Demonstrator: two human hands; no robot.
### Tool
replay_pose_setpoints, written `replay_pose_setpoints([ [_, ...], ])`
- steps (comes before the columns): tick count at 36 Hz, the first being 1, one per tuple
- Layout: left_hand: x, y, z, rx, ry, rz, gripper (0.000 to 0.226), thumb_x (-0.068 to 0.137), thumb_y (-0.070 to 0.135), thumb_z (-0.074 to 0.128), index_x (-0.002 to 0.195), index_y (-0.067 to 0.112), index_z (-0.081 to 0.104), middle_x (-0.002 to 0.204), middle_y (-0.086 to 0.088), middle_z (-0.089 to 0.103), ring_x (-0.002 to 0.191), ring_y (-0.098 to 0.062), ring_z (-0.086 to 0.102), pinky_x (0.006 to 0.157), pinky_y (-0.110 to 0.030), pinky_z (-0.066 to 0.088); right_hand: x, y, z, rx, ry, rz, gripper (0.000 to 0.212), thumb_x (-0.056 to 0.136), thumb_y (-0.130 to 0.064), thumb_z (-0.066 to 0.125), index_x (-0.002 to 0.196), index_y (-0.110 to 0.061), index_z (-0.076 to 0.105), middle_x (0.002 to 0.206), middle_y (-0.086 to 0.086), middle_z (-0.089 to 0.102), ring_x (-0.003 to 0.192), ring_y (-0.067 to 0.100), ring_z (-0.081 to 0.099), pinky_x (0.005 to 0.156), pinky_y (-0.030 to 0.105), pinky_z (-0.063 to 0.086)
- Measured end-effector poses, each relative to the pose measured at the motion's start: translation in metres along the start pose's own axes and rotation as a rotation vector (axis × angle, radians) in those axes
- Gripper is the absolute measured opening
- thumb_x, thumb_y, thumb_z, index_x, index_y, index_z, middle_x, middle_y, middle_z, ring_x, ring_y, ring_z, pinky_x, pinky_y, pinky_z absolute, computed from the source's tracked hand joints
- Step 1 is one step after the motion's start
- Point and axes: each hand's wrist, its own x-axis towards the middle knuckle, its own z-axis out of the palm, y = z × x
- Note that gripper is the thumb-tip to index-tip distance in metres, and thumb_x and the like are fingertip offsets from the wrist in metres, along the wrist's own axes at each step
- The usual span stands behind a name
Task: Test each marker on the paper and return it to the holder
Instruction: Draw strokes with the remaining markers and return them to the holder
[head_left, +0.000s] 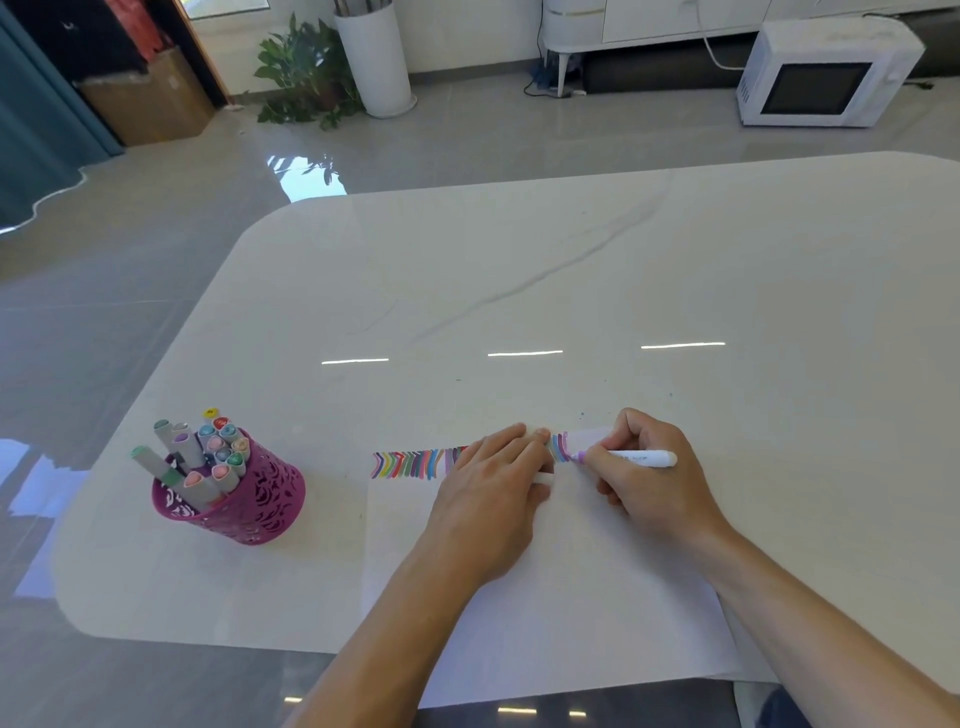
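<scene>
Glossy grey floor tiles (130, 322) ran behind the table, with a brown cardboard box (150, 109) at the far left, a leafy green potted plant (306, 73) beside a tall white cylinder (376, 62), and a white microwave oven (821, 73) sitting on the floor to the right.

Nearer me, the white marble-look table with rounded corners (519, 270) carried a magenta cut-out metal holder (249, 512) on its left side, standing upright and crowded with grey-bodied markers with coloured caps (208, 452).

A white sheet of paper (571, 623) lay at the near edge, well apart from the holder. Along its far edge ran a row of short multicoloured strokes (410, 464).

The person's left hand (493, 488) lay palm down on the paper, fingers straight and together, covering part of that row. A small white piece (544, 478) showed by its thumb; I could not tell what it was.

Just to the right, the right hand (644, 473) had its fingers curled round a white-barrelled marker with a purple tip (641, 458). The tip touched the paper at the right end of the strokes, and the barrel pointed off to the right.
</scene>
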Motion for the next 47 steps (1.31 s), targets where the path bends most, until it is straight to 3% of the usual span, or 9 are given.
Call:
replay_pose_setpoints([
  [5,0.0,-0.001,0.0,-0.024,0.008,-0.01,0.032,0.101,0.028,0.051,0.132,0.023,0.053,0.15,0.017,0.045,0.147,-0.006,0.023,0.116,-0.024,0.021,-0.001,-0.005,0.0,-0.023,0.012,-0.004,0.026,0.069,-0.026,0.07,0.066,-0.016,0.046,0.055,-0.001,0.051,0.053,0.018,0.043,0.054,0.029,0.035],
  [9,0.0,0.0,-0.002,-0.11,0.0,-0.042,0.03,0.099,0.025,0.055,0.129,0.022,0.057,0.152,0.017,0.042,0.146,-0.004,0.024,0.117,-0.024,0.019,-0.002,-0.006,-0.002,0.039,-0.006,0.017,0.025,0.083,-0.01,0.072,0.071,-0.013,0.051,0.054,0.003,0.057,0.05,0.017,0.048,0.054,0.032,0.04],
  [13,0.0,0.0,-0.008,-0.26,0.018,-0.103,0.019,0.1,0.024,0.057,0.117,0.024,0.063,0.146,0.02,0.048,0.14,-0.003,0.036,0.115,-0.027,0.028,-0.001,-0.015,-0.009,0.181,0.0,0.018,0.014,0.088,-0.009,0.074,0.082,-0.012,0.061,0.055,-0.001,0.06,0.048,0.011,0.051,0.045,0.021,0.043],
  [19,0.001,0.005,-0.022,-0.439,0.149,-0.198,0.012,0.098,0.028,0.06,0.108,0.032,0.066,0.122,0.025,0.06,0.113,0.004,0.054,0.089,-0.006,0.038,-0.011,-0.039,-0.015,0.311,-0.006,-0.079,0.012,0.094,-0.017,0.074,0.084,-0.012,0.079,0.07,0.002,0.073,0.061,0.016,0.063,0.055,0.023,0.052],
  [22,-0.002,0.011,-0.027,-0.544,0.216,-0.238,0.012,0.099,0.029,0.06,0.104,0.036,0.068,0.097,0.019,0.067,0.091,-0.002,0.062,0.074,-0.01,0.043,-0.02,-0.047,-0.017,0.342,-0.019,-0.099,0.027,0.101,-0.021,0.064,0.083,-0.013,0.082,0.08,0.005,0.077,0.07,0.018,0.069,0.067,0.031,0.061],
  [26,-0.011,0.018,-0.032,-0.739,0.232,-0.326,0.016,0.101,0.03,0.056,0.105,0.037,0.07,0.083,0.017,0.071,0.073,-0.003,0.068,0.069,-0.018,0.054,-0.031,-0.054,-0.018,0.398,-0.013,-0.142,0.027,0.105,-0.015,0.058,0.085,-0.008,0.075,0.085,0.011,0.079,0.073,0.023,0.073,0.069,0.032,0.063],
  [33,-0.017,0.023,-0.039,-0.843,0.215,-0.329,0.02,0.101,0.021,0.057,0.102,0.034,0.072,0.082,0.015,0.071,0.072,-0.004,0.067,0.067,-0.011,0.049,-0.036,-0.06,-0.014,0.408,-0.043,-0.158,0.027,0.105,-0.015,0.059,0.084,-0.011,0.076,0.084,0.012,0.078,0.076,0.027,0.075,0.07,0.035,0.064],
  [43,-0.017,0.024,-0.04,-0.835,0.177,-0.299,0.021,0.103,0.018,0.053,0.1,0.028,0.072,0.08,0.007,0.068,0.067,-0.005,0.062,0.063,-0.016,0.049,-0.037,-0.057,-0.007,0.395,-0.129,-0.117,0.019,0.099,-0.023,0.067,0.089,-0.01,0.077,0.082,0.013,0.078,0.072,0.028,0.073,0.069,0.034,0.064],
  [47,-0.016,0.023,-0.039,-0.821,0.191,-0.295,0.026,0.102,0.019,0.053,0.093,0.036,0.072,0.076,0.01,0.066,0.065,-0.005,0.061,0.062,-0.019,0.05,-0.038,-0.055,-0.004,0.427,-0.137,-0.102,0.025,0.094,-0.029,0.068,0.094,-0.005,0.075,0.083,0.013,0.079,0.071,0.027,0.074,0.069,0.031,0.063],
])
